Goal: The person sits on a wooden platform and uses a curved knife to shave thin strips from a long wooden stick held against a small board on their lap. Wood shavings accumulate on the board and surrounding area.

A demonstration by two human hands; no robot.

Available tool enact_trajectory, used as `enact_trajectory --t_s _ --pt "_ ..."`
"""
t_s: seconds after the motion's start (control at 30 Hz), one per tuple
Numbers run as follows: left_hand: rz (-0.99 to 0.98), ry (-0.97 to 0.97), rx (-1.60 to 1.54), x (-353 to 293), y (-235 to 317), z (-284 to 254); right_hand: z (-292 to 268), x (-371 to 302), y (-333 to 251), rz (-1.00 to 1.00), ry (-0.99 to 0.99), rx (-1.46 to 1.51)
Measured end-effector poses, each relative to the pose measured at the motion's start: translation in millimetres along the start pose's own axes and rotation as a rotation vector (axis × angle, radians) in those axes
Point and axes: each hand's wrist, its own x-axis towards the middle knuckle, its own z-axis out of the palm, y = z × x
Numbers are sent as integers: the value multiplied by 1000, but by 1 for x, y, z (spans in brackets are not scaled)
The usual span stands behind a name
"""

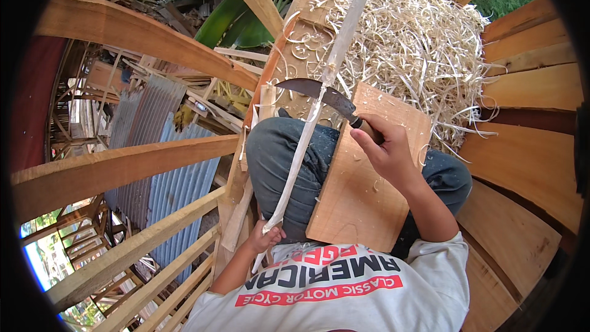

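Observation:
My right hand (387,147) is wrapped round the dark handle of a curved knife (335,99). Its hooked blade points left and lies across a long, pale wooden stick (298,157), touching it just beyond my knees. The stick runs from my left side up to the far edge of the view. Close to my waist, my left hand (265,238) grips the near end of the stick, which pokes out past the fingers. Across my lap rests a flat, reddish-brown board (369,190), under my right forearm.
Curly wood shavings (412,49) heap over the plank floor (289,55) ahead. Wooden slats (528,86) wall the right side. Wooden rails (135,160) stand on the left, with corrugated metal sheets (178,190) and scrap wood beyond them. Large green leaves (236,21) grow past the far-left edge.

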Motion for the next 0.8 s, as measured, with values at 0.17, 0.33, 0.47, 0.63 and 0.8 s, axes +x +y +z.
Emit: enact_trajectory --t_s 0.17,0.33,0.47,0.63,0.8 --pt "19 29 34 0 4 4 7 0 8 -253 151 -184" --pt "-14 -3 20 0 8 3 8 6 10 -296 150 -223" --pt "-4 -8 2 0 5 2 1 1 -13 -9 -376 -92" --pt "-3 -7 13 -1 8 4 -23 15 -6 219 -137 261" --pt "-30 -35 -32 -2 6 0 -4 -4 -7 105 -247 207"
